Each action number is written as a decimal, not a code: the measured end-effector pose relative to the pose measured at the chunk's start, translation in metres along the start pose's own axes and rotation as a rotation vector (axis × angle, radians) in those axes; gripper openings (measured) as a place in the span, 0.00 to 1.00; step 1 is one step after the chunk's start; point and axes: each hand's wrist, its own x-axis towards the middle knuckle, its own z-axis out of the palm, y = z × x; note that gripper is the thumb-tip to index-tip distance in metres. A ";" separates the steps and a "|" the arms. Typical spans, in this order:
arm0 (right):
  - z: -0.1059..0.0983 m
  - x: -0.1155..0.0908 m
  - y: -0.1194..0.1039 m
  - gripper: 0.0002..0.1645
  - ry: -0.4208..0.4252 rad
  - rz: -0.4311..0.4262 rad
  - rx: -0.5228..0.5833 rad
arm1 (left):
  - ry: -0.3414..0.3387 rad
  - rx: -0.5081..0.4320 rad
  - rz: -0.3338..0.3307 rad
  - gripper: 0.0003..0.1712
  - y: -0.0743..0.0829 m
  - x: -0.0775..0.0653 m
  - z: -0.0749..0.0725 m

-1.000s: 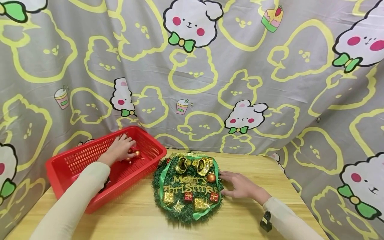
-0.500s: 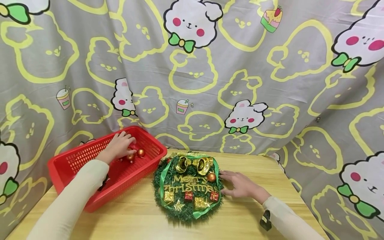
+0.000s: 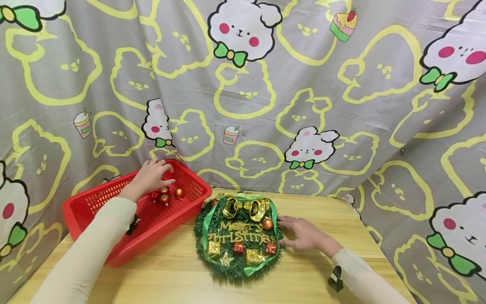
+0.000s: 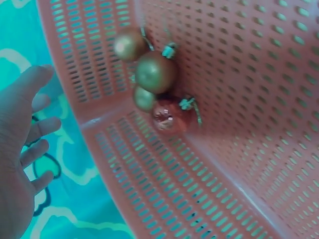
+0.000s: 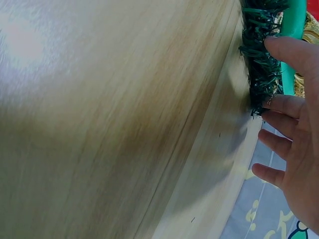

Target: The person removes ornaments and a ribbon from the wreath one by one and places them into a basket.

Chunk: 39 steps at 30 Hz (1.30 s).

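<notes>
Over the far end of the red plastic basket (image 3: 159, 230), my left hand (image 3: 149, 179) hovers with loosely bent fingers and nothing in them. Several copper-coloured baubles (image 3: 179, 193) lie below it on the basket floor. In the left wrist view, a shiny red bauble (image 4: 170, 118) lies beside them, apart from the fingers. A round green Christmas wreath (image 3: 235, 274) lies on the table, decorated with gold bells (image 3: 257, 210), a green ribbon (image 3: 206, 226), small gift boxes (image 3: 238, 249) and one copper bauble (image 3: 267, 224). My right hand (image 3: 303, 234) rests its outstretched fingertips against the wreath's right edge.
The basket stands at an angle on the left of the wooden table (image 3: 296, 274), close to the wreath. A grey patterned curtain (image 3: 250, 169) hangs right behind the table and along its sides.
My left hand has risen and drawn back slightly, uncovering more of the baubles. One copper bauble has shifted a little to the right. My right hand and the wreath have stayed put.
</notes>
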 end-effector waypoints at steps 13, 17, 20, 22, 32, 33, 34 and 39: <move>0.000 -0.001 -0.002 0.45 -0.006 0.011 0.015 | 0.086 -0.069 0.010 0.19 0.024 0.015 -0.023; 0.000 -0.002 -0.001 0.45 -0.006 0.015 0.018 | 0.129 -0.080 0.055 0.19 0.038 0.019 -0.032; 0.000 -0.002 -0.001 0.44 0.000 0.009 0.013 | 0.174 -0.092 0.104 0.18 0.050 0.022 -0.035; 0.000 -0.001 -0.002 0.44 0.001 0.007 0.009 | 0.199 -0.102 0.137 0.17 0.060 0.024 -0.036; 0.000 -0.002 -0.003 0.44 -0.005 0.019 0.013 | 0.211 -0.149 0.273 0.19 0.113 0.034 -0.031; 0.000 -0.002 -0.002 0.45 -0.004 0.020 0.012 | 0.204 -0.156 0.282 0.19 0.118 0.035 -0.031; 0.000 -0.002 -0.002 0.45 -0.002 0.020 0.009 | 0.201 -0.157 0.290 0.20 0.124 0.036 -0.030; 0.001 -0.002 -0.002 0.45 0.000 0.024 0.010 | 0.178 -0.195 0.309 0.20 0.152 0.040 -0.030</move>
